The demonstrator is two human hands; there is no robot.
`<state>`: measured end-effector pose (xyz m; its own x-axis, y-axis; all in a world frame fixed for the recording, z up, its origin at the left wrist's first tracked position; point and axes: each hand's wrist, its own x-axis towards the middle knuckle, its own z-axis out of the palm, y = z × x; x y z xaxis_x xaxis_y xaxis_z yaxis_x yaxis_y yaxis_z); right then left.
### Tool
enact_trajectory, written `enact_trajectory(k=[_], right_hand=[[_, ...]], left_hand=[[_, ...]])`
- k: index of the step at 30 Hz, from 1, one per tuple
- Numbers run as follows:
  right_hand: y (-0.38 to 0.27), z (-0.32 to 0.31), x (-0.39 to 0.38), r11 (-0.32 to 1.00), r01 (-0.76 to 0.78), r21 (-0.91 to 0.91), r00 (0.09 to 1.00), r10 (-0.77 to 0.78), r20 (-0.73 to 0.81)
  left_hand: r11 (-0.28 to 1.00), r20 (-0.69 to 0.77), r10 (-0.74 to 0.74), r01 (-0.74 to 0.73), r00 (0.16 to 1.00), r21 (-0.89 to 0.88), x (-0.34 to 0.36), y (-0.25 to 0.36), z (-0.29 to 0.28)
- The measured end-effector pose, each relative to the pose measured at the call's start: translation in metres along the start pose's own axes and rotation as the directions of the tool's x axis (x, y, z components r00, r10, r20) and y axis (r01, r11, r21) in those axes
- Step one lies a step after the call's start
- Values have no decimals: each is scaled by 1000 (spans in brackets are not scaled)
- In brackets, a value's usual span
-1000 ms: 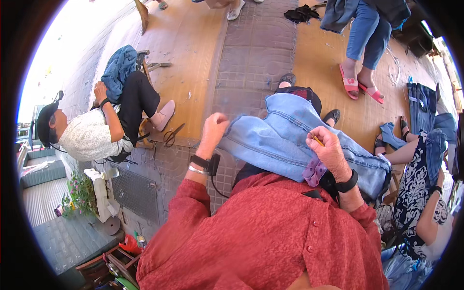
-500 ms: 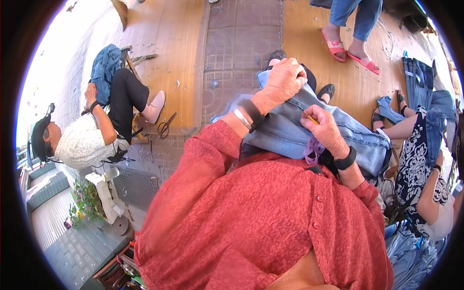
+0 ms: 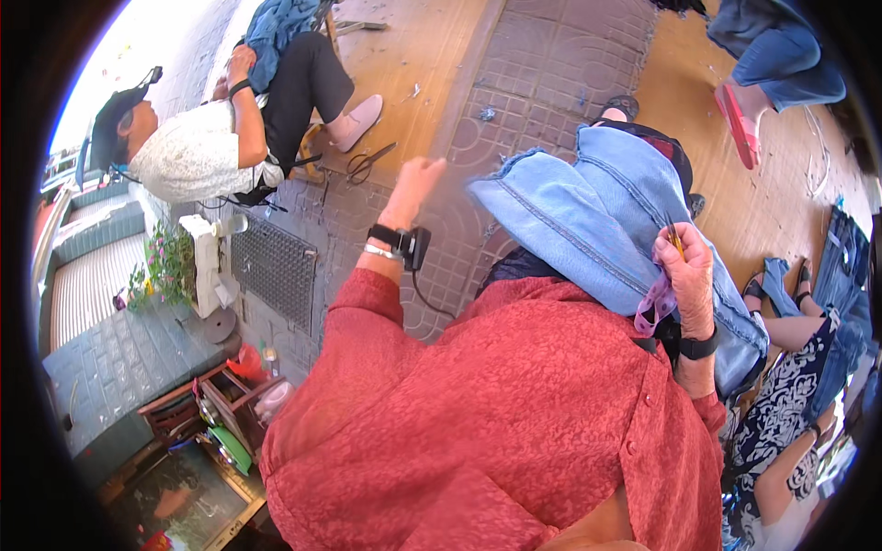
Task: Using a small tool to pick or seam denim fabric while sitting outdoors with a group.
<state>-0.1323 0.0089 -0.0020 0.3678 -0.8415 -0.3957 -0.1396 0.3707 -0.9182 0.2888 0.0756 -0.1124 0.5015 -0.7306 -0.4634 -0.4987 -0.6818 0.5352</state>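
Observation:
A light blue denim garment point(image 3: 597, 220) lies bunched over my lap, above my red shirt. My right hand point(image 3: 687, 271) rests on its right side, fingers closed on a small yellow tool point(image 3: 675, 241); a purple spotted cloth point(image 3: 654, 308) hangs beneath the hand. My left hand point(image 3: 413, 184) is raised off the denim to the left, above the paved ground. It holds nothing, its fingers are loosely spread, and it looks blurred. Both wrists carry black bands.
A seated person in a white top point(image 3: 197, 161) works on denim at upper left, with scissors point(image 3: 372, 161) on the paving nearby. A metal grate point(image 3: 276, 266), a plant point(image 3: 170, 266) and a cluttered crate point(image 3: 220, 422) are left. Other people's legs point(image 3: 740, 124) and denim pieces point(image 3: 845, 266) are right.
My left hand let go of the denim's top edge and swung out to the left, now empty in the air. My right hand stays on the garment.

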Motion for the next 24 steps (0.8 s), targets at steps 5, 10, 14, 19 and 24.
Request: enact_trajectory(k=[5,10,14,19,24], right_hand=[[-8,1,5,1000,7,10,995,-6,-100],[-8,-14,17,949,71,-307,895,-196,-401],[4,-14,29,912,175,-370,882,-313,-353],[-10,-7,23,963,94,-252,982,-132,-138],[-49,-8,-32,995,62,74,992,-53,-116]], left_hand=[[571,705,-41,596,708,-565,-68,-4,29],[246,695,245,650,676,-719,-74,40,67],[15,656,302,684,692,-729,-53,64,100],[-105,641,232,674,732,-731,-48,67,105],[-252,551,312,627,774,-737,-61,66,76]])
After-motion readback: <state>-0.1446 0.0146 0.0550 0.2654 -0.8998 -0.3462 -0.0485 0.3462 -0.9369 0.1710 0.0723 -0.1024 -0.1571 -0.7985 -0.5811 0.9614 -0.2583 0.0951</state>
